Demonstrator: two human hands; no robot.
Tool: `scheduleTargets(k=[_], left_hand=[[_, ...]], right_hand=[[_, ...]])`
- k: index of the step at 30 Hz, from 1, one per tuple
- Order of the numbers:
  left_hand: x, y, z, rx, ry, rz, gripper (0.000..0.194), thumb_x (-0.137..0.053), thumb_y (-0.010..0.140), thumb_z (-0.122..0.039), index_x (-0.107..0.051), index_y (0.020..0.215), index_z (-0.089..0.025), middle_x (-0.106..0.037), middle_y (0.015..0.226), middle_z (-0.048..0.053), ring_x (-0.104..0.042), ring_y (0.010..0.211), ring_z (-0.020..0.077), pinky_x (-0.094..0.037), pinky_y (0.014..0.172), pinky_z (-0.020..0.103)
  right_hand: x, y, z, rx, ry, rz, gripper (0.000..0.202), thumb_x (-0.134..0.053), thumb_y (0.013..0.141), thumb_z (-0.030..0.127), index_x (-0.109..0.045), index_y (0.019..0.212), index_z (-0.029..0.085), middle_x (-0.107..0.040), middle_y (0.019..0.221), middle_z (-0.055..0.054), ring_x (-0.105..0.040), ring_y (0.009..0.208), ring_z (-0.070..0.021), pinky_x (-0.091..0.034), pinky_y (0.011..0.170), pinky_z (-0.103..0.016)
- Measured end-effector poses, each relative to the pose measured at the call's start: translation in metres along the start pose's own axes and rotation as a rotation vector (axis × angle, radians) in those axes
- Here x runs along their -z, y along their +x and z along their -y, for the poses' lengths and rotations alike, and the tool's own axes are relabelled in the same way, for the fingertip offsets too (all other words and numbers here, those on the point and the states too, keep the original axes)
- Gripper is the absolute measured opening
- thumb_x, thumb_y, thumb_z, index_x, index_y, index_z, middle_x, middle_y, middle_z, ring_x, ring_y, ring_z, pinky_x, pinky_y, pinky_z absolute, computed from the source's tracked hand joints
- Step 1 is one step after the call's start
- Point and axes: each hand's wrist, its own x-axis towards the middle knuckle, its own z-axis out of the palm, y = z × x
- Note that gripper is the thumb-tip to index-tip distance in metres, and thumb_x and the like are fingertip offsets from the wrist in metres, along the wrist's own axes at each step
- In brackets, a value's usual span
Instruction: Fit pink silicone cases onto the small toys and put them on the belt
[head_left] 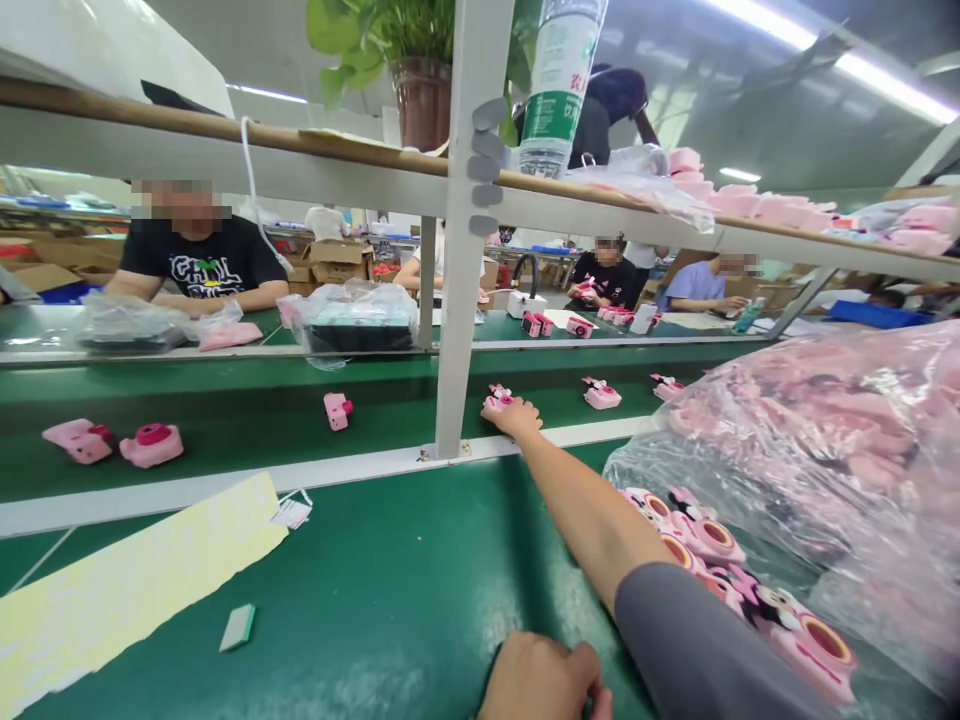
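Note:
My right hand [520, 418] reaches over to the far conveyor strip. Its fingers are around a pink toy camera [496, 400] with a cartoon-mouse top, which stands on the green belt [247, 400]. At the bottom edge, my left hand [541, 680] rests near the green worktop with its fingers curled in. Nothing shows in it. Under my right forearm lie several pink camera shells [712, 540] with round yellow-rimmed openings. More pink toy cameras sit on the belt, one [601, 393] right of my right hand and one [338, 411] to its left.
A white post [459, 250] rises beside my right hand and bears a shelf holding a water bottle [559, 90] and a potted plant [424, 100]. A large plastic bag [825, 430] of pink parts fills the right. Yellow paper [150, 570] lies left. Several people sit across the belt.

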Motion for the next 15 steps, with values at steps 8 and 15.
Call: scheduleTargets(k=[8, 15], left_hand=[[0.041, -0.013, -0.013, 0.018, -0.196, -0.109, 0.012, -0.052, 0.086, -0.029, -0.058, 0.077, -0.025, -0.066, 0.062, 0.000, -0.062, 0.058, 0.0184, -0.028, 0.055, 0.028], [0.042, -0.006, -0.011, 0.164, -0.362, -0.246, 0.016, -0.046, 0.090, -0.032, -0.054, 0.080, -0.023, -0.034, 0.050, -0.007, -0.039, 0.047, 0.0130, -0.026, 0.052, 0.026]], right_hand=[[0.099, -0.056, -0.068, 0.335, -0.241, 0.362, 0.080, -0.090, 0.043, 0.054, -0.069, 0.114, 0.023, -0.070, 0.109, -0.007, -0.062, 0.106, -0.0317, -0.044, 0.093, -0.035], [0.087, -0.152, -0.142, 0.585, -0.622, 0.189, 0.044, -0.085, 0.053, 0.023, -0.072, 0.095, 0.015, -0.060, 0.112, -0.023, -0.057, 0.107, -0.0448, -0.041, 0.091, -0.057]])
